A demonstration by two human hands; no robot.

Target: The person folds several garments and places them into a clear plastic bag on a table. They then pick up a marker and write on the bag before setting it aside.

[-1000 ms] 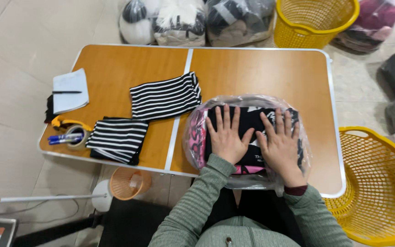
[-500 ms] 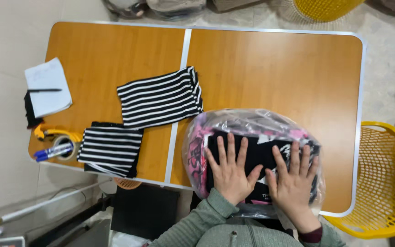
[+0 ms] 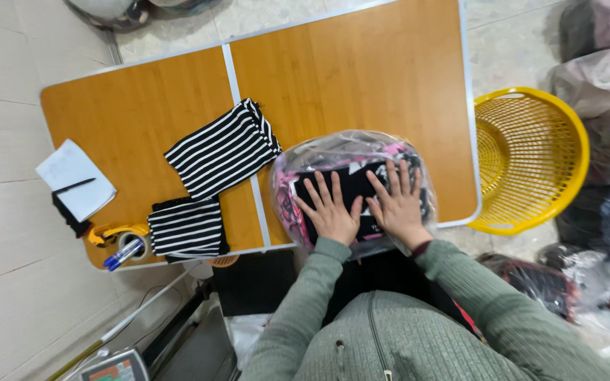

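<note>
Now both my hands, left [image 3: 333,212] and right [image 3: 398,204], lie flat, fingers spread, on the clear bag [image 3: 351,185] of probably folded clothes, flattening it at the worktop's [image 3: 361,77] near edge.

Black-and-white striped cloths [image 3: 222,148], yellow basket [image 3: 531,159], orange table [image 3: 361,77], seemingly pink-and-black bagged garment [image 3: 351,187].

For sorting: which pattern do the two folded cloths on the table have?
Black-and-white stripes on both folded cloths, head view.
</note>
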